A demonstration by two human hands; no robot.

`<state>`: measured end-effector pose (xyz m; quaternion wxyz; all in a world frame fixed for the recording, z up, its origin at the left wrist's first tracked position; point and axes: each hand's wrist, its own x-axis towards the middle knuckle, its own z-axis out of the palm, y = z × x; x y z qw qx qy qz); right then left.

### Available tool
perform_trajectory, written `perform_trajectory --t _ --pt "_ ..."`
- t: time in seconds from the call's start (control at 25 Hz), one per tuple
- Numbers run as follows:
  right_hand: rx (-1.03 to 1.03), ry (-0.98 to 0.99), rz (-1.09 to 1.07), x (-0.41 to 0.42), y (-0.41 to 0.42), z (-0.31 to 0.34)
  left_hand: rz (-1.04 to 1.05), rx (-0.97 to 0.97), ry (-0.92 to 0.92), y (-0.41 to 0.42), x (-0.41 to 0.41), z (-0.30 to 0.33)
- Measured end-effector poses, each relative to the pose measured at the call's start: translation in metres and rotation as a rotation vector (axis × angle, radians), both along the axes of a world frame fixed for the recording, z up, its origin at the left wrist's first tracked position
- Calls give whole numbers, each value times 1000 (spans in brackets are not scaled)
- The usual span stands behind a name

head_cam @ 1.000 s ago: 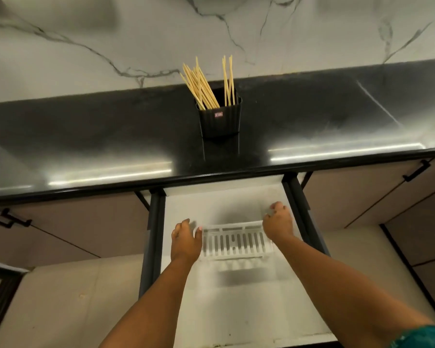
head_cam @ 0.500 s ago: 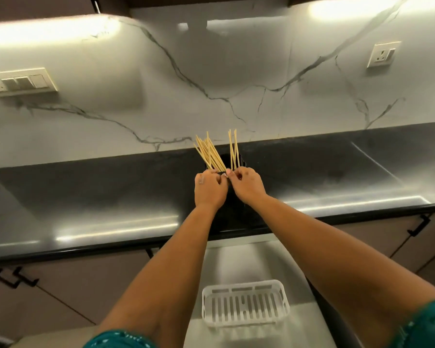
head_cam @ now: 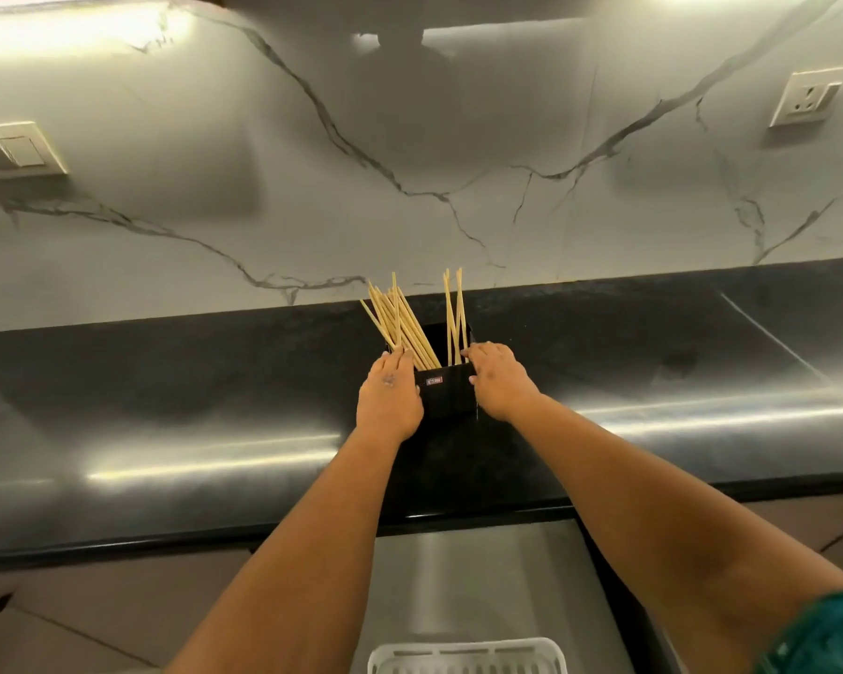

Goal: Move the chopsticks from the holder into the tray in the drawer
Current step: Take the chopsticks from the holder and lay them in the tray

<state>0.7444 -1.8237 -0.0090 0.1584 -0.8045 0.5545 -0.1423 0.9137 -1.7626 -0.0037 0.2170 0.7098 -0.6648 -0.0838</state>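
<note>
On the front face of the black holder (head_cam: 446,394) sits a small red and white label (head_cam: 434,380), its writing too small to read. That holder stands on the dark worktop (head_cam: 166,396), about midway along it and nearer the back edge than the front. Pale wooden chopsticks (head_cam: 400,323) stand in it in two bunches: a larger fan leaning toward the left rim and a few upright sticks by the right rim. Both hands flank it. Fingers of the left hand (head_cam: 389,396) lie fairly straight and close together against the holder's left side, the tips touching the lower part of the leaning bunch. Against the right side rests the right hand (head_cam: 498,381), its fingers bent over the top corner and the thumb on the front face. Glossy worktop stretches to either side of the holder, streaked with reflected light, and runs to a sharp front edge. Below that edge an open drawer (head_cam: 483,576) juts out with a pale grey floor, and a white slotted tray (head_cam: 468,659) lies in it at the bottom of the view, well apart from the holder. Behind the worktop rises a white marble wall with grey veins, carrying a switch plate (head_cam: 13,150) at the left and a socket (head_cam: 811,95) at the right.
</note>
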Motion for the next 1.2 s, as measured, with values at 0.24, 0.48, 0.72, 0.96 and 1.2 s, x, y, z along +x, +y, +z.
perform_trajectory --t 0.24,0.48,0.72,0.96,1.2 --pt "-177 108 63 16 1 -20 -8 181 -224 -22 -4 -13" --pt "-172 63 99 8 54 -19 26 -42 -297 47 -9 -30" --pt "-184 -49 110 -3 120 -20 -93 -82 -269 116 -7 -46" --pt "115 -563 -376 -14 69 19 -121 -102 -166 119 -10 -29" --pt "542 -712 -468 4 15 26 -48 -68 166 88 -13 -4"
